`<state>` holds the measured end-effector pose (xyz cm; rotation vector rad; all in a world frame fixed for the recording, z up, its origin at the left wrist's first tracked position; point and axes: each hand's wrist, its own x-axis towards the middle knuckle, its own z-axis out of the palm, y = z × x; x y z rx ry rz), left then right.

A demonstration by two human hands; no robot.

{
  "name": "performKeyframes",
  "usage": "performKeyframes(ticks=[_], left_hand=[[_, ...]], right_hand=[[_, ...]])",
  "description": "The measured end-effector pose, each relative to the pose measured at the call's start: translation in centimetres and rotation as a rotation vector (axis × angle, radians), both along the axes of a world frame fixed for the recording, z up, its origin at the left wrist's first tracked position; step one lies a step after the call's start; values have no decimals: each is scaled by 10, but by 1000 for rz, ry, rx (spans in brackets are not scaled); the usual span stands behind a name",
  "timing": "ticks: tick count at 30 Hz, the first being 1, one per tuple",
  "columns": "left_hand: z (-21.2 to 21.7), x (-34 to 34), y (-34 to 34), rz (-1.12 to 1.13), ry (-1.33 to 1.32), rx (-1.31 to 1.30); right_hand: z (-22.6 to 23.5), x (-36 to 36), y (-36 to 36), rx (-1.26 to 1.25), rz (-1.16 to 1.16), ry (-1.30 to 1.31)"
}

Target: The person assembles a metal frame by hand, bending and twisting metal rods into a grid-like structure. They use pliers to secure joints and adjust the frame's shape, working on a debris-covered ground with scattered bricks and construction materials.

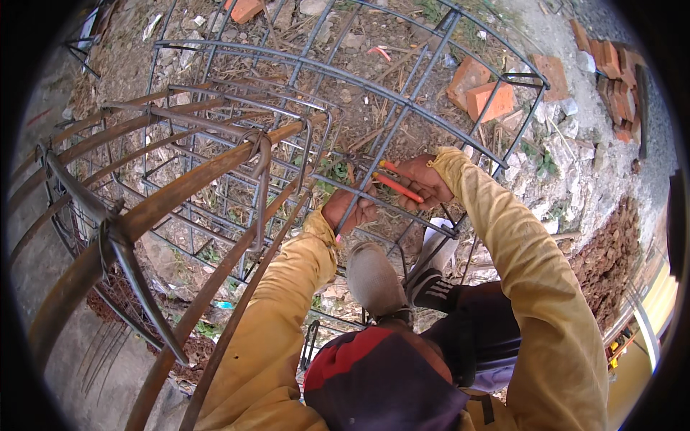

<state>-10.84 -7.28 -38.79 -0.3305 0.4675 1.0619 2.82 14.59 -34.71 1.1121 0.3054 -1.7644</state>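
Left: rusty bars (188, 184) of a steel cage, running near-left to far-right. Left hand (336, 207) beside them, fingers curled inward, partly behind a grey bar (392, 134); cannot tell whether they grip anything. Just right and far of it, red-handled pliers (399, 188), long axis far-left to near-right, head end toward the grey bar, handles spread. Right hand (431, 183) is nearer the pliers, fingers closed around the handles. Far right: orange bricks (491, 101) on the ground.
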Motion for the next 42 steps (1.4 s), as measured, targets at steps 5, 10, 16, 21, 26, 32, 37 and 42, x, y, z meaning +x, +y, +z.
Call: performKeyframes(ticks=[5,10,16,21,26,32,37,42], left_hand=[[15,-13,10,-19,181,-48],[9,-20,18,-19,242,-139],[26,-21,-3,-247,560,-328],[64,-17,-26,-391,913,-369],[86,12,-17,-553,1477,-537],[93,27,-7,-592,1794,-770],[91,30,-3,-640,1788,-759],[82,30,-9,-676,1810,-724]], right_hand=[[18,-16,-12,169,96,165],[24,-15,-13,153,-29,126],[28,-21,-21,686,486,435],[39,-31,-28,780,576,486],[24,-2,-17,166,-195,112],[21,11,-17,-69,-500,39],[13,7,-16,162,-164,209],[31,-10,-19,1031,663,579]])
